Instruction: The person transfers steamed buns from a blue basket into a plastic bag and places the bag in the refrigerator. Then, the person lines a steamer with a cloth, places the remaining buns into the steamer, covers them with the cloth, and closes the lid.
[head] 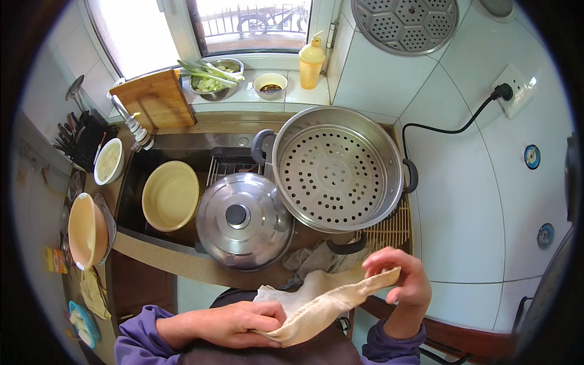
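A cream steamer cloth (326,310) is stretched between my hands above my lap. My left hand (242,321) grips its lower left edge between thumb and bent fingers. At the raised right end is my right hand (406,278), its fingers curled behind the edge and its thumb apart from the cloth. Beyond the cloth stands a metal steamer pot (335,171) with a perforated floor and dark handles. To its left a domed steel lid (246,221) with a black knob rests over the sink's front edge.
A yellow basin (171,196) sits in the sink (132,196), under a faucet (137,127). Left are a bowl of pale grains (109,162), a knife block (86,141) and a peach basin (86,232). A cutting board (155,100) leans by the window. A grey rag (315,262) lies near the pot.
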A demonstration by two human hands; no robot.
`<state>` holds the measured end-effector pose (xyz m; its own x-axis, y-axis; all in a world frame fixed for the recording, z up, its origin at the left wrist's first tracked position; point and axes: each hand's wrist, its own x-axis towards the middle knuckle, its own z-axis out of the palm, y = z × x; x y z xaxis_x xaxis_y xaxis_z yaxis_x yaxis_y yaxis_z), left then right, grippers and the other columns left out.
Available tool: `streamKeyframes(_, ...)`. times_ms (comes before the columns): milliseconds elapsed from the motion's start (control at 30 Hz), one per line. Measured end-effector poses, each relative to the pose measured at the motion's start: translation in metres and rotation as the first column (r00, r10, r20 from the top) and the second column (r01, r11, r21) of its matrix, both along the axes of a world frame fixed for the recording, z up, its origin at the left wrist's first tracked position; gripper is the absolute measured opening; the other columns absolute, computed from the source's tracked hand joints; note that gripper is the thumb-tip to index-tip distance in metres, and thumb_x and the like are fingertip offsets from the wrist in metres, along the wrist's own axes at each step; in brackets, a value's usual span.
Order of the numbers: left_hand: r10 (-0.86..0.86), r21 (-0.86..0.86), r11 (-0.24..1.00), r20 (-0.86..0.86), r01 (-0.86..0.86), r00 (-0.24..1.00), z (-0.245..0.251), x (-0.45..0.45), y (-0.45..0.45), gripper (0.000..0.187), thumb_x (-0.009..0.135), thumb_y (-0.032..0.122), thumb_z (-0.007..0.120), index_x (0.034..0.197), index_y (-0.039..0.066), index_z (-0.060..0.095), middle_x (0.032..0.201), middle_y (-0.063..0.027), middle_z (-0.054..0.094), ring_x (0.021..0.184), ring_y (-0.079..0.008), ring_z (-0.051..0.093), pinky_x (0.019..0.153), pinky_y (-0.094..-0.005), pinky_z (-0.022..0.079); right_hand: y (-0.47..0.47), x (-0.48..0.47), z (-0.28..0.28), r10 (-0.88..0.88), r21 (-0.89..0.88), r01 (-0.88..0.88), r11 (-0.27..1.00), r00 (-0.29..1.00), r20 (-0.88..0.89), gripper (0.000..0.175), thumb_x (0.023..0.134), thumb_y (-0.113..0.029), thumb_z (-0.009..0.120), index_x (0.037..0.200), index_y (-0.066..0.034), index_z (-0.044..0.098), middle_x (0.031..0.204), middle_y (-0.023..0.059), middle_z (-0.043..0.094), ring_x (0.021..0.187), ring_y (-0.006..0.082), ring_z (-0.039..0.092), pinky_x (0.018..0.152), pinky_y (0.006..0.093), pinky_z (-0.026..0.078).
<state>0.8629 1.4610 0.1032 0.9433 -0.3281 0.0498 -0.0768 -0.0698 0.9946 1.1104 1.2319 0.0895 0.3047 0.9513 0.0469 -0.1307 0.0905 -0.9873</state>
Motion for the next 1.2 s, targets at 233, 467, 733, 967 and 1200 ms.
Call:
streamKeyframes(233, -0.033, -0.046, 0.998, 0.097, 0.038, 0.995, -0.002, -0.007, -0.002, 0.015, 0.092, 0.01, 0.056, 0.101, 0.0, 0.052, 0.107, -0.0163, 0.051, 0.101, -0.0346, 0.05, 0.087, -0.0387, 0.041, 0.055, 0.012, -0.031, -0.176, 0.048, 0.491, 0.87, 0.218, 0.96, 0.056, 0.066, -0.004, 0.076, 0.118, -0.0069, 0.056, 0.114, 0.0116, 0.056, 0.078, 0.0215, 0.06, 0.071, 0.0312, 0.05)
streamKeyframes(467, -0.047, -0.058, 0.997, 0.087, 0.052, 0.995, -0.002, -0.015, 0.002, 0.014, 0.092, 0.012, 0.055, 0.1, 0.001, 0.05, 0.103, -0.0158, 0.051, 0.098, -0.0339, 0.05, 0.085, -0.038, 0.042, 0.067, 0.022, -0.052, -0.427, 0.222, 0.545, 0.808, 0.284, 0.859, 0.022, 0.066, -0.002, 0.075, 0.082, -0.0045, 0.059, 0.079, 0.0077, 0.051, 0.07, 0.0249, 0.053, 0.061, 0.032, 0.043)
streamKeyframes(733, -0.059, -0.047, 0.997, 0.102, 0.064, 0.993, -0.01, -0.023, 0.004, 0.016, 0.093, 0.013, 0.054, 0.102, 0.002, 0.049, 0.099, -0.0154, 0.051, 0.094, -0.0326, 0.051, 0.081, -0.0374, 0.042, 0.05, 0.067, 0.042, -0.586, 0.185, 0.595, 0.782, 0.601, 0.544, 0.013, 0.081, 0.003, 0.064, 0.09, -0.002, 0.056, 0.084, -0.0008, 0.055, 0.077, 0.0076, 0.051, 0.07, 0.0219, 0.042)
streamKeyframes(967, 0.392, -0.301, 0.862, -0.11, -0.407, 0.913, -0.003, -0.04, 0.015, 0.025, 0.091, 0.017, 0.057, 0.11, 0.002, 0.049, 0.096, -0.0059, 0.054, 0.087, -0.0142, 0.052, 0.077, -0.0273, 0.043, 0.028, 0.079, 0.09, -0.673, 0.191, 0.658, 0.728, 0.635, 0.379, 0.02, 0.086, -0.007, 0.063, 0.104, -0.0004, 0.058, 0.095, 0.0027, 0.061, 0.081, 0.0107, 0.056, 0.075, 0.0251, 0.045)
streamKeyframes(1200, 0.805, -0.365, 0.54, -0.04, -0.758, 0.592, 0.006, -0.027, 0.056, 0.034, 0.081, 0.017, 0.07, 0.111, 0.005, 0.058, 0.09, -0.0001, 0.059, 0.083, -0.0072, 0.054, 0.075, -0.0226, 0.045, 0.045, 0.066, 0.102, -0.535, 0.306, 0.507, 0.806, 0.845, 0.009, 0.049, 0.084, -0.007, 0.064, 0.13, -0.0044, 0.045, 0.126, 0.009, 0.053, 0.112, 0.0221, 0.053, 0.097, 0.0375, 0.045)
